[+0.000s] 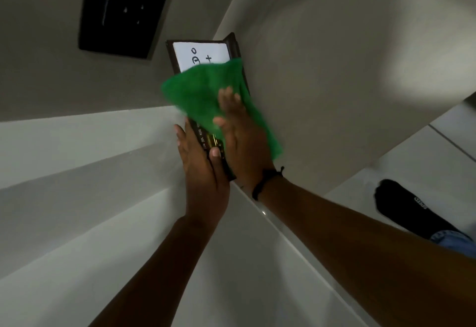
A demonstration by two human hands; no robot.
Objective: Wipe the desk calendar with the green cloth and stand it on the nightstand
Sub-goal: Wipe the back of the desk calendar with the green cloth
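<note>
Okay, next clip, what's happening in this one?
A person is wiping a desk calendar held up in the air. The left hand grips its lower end, while the right hand presses the green cloth flat against its face. The white panel at the top is uncovered. It has not been set down anywhere yet.
</note>
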